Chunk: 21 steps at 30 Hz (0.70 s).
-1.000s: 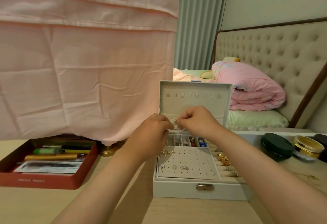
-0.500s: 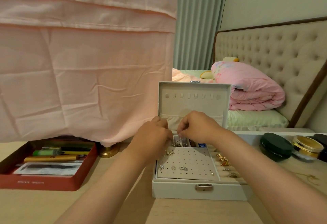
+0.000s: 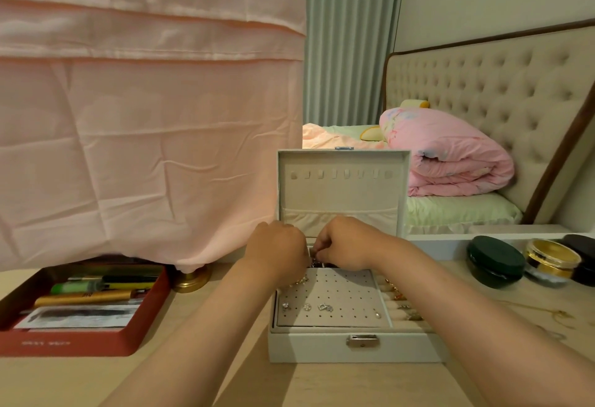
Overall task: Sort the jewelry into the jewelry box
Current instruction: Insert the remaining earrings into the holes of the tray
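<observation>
1. The white leatherette jewelry box (image 3: 322, 347) sits open on the pale wooden counter (image 3: 193, 374). Silver earrings (image 3: 325, 307) are pinned in its grey perforated panel, nearer me than my fingers (image 3: 322, 245).
2. My left hand (image 3: 277, 252) and right hand (image 3: 346, 244) have dropped from the upright lid (image 3: 341, 187) to the back compartments.
3. Both hands curl close together there; I cannot tell whether they pinch anything.

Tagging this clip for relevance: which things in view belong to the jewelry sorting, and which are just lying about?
Job: jewelry box, earrings on its panel, gold pieces in its side rolls, thin gold chain on the table (likely), left hand, right hand.
Lying about: red tray of pens, brass base, dark green tin, gold-lidded jar, pink quilt.
</observation>
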{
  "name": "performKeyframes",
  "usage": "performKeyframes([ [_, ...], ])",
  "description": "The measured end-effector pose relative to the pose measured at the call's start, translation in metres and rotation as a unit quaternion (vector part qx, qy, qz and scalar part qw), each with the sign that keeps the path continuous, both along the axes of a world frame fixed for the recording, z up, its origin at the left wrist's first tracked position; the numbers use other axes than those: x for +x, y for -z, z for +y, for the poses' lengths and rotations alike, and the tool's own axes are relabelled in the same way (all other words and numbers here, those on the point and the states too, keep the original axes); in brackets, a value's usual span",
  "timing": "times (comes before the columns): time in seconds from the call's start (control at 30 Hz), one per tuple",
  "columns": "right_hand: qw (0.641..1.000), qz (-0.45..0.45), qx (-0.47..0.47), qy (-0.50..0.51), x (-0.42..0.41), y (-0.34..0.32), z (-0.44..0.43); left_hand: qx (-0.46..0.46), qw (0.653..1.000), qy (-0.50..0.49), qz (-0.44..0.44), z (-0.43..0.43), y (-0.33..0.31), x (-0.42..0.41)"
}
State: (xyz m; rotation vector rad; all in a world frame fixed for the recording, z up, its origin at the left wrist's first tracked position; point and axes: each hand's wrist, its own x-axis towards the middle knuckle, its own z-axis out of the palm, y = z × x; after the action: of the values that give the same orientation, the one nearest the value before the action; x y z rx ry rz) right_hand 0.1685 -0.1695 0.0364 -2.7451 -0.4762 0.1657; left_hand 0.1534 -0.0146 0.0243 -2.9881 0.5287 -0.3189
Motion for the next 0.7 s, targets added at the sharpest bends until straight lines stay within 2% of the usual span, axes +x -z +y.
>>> performKeyframes([
  [0.3, 1.0, -0.019, 0.016, 0.014, -0.002, -0.004, -0.009, -0.097, 0.991, 0.083, -0.041, 0.01, 0.004, -0.003],
  [0.47, 0.999, -0.033, -0.031, 0.011, -0.012, -0.002, -0.009, -0.053, 0.992, 0.114, -0.019, 0.017, 0.014, -0.016],
  [0.6, 0.989, -0.102, -0.106, -0.011, -0.023, -0.007, -0.009, -0.032, 0.994, 0.101, -0.009, 0.02, 0.013, -0.027],
  [0.7, 0.981, -0.119, -0.148, -0.038, -0.034, -0.009, -0.01, -0.028, 0.995, 0.097, 0.017, 0.018, 0.01, -0.036],
])
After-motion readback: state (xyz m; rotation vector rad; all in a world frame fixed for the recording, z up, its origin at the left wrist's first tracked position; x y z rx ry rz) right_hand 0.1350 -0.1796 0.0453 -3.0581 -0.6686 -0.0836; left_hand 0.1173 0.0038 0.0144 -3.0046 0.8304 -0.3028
